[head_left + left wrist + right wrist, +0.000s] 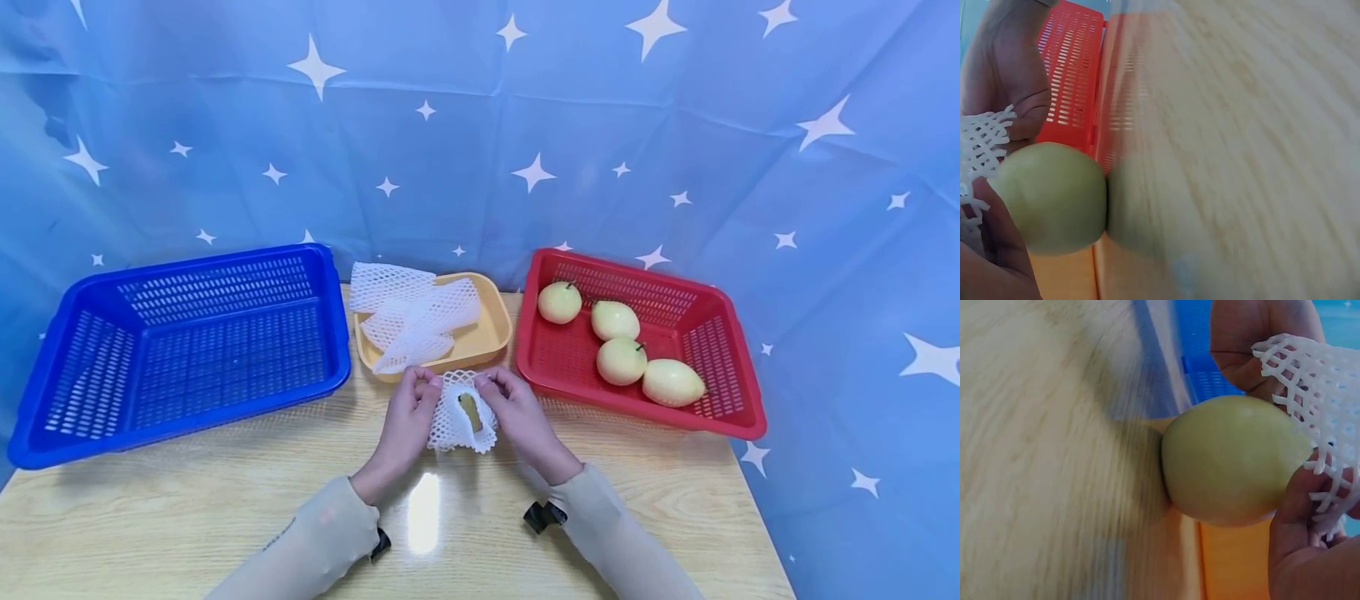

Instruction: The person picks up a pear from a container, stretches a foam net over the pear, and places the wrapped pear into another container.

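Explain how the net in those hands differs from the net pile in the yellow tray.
The held net is gripped by the left hand and right hand; no hand grips the net pile. The held net is spread open, while the net pile lies flattened. The held net is at one end of a fruit; the net pile rests in the yellow tray. Both are white mesh.

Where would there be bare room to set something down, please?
Bare tabletop lies between the blue basket and left sleeve, and between the red basket and right sleeve. It is crowded before the yellow tray, around the left hand, right hand, net and fruit.
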{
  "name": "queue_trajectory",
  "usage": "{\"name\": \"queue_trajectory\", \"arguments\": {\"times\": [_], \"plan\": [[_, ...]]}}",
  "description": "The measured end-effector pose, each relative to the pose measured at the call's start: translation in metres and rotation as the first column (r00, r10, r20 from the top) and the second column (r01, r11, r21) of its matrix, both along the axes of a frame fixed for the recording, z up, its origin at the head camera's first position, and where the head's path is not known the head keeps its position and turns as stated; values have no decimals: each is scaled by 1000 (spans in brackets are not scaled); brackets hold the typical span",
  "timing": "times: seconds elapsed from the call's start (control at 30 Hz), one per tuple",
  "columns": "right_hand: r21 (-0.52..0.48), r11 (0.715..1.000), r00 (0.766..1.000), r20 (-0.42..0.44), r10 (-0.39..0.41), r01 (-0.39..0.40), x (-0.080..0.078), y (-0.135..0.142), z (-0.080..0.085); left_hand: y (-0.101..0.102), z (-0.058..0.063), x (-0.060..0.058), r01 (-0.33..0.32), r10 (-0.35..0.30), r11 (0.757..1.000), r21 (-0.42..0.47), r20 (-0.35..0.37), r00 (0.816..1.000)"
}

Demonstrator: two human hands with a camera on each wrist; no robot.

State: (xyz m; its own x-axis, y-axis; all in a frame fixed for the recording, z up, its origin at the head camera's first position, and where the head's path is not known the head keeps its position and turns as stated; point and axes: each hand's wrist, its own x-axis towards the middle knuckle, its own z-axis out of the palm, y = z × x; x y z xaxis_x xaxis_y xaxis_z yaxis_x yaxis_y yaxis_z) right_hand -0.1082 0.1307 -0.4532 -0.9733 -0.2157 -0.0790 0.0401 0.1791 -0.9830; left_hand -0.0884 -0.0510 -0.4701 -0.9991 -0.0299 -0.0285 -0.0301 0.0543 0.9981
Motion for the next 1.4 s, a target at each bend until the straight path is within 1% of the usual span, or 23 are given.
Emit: {"name": "queue_trajectory", "arguments": {"times": [0.13,0.23,0.33,0.5,0.73,0.83,0.97,1.1,1.27,1.4], "plan": [[27,1000,1000,25,-13,12,-4,-1,-4,-2,-1,-2,-9,10,999,-34,26,1000],[53,998,999,39,-26,24,-8,-2,-8,-3,-2,-4,-12,13,998,-55,31,999],[59,998,998,50,-38,35,-11,-2,-12,-5,-4,-5,-10,12,997,-74,39,999],[65,997,996,73,-42,37,-14,-3,-16,-8,-8,-6,2,8,993,-119,78,997],[103,994,997,72,-39,31,-16,-3,-18,-13,-9,-7,36,-23,982,-185,71,997],[124,992,996,79,-30,20,-16,-2,-19,-14,-11,-6,46,-32,972,-229,65,997],[162,987,996,90,-20,5,-18,-1,-20,-15,-14,-6,50,-40,952,-301,41,998],[194,981,995,99,-7,-13,-19,1,-22,-16,-16,-6,54,-50,937,-345,21,999],[220,975,993,115,5,-30,-21,3,-25,-17,-18,-7,64,-57,924,-377,29,998],[238,970,990,139,11,-44,-23,3,-24,-19,-20,-10,79,-59,918,-388,62,996]]}}
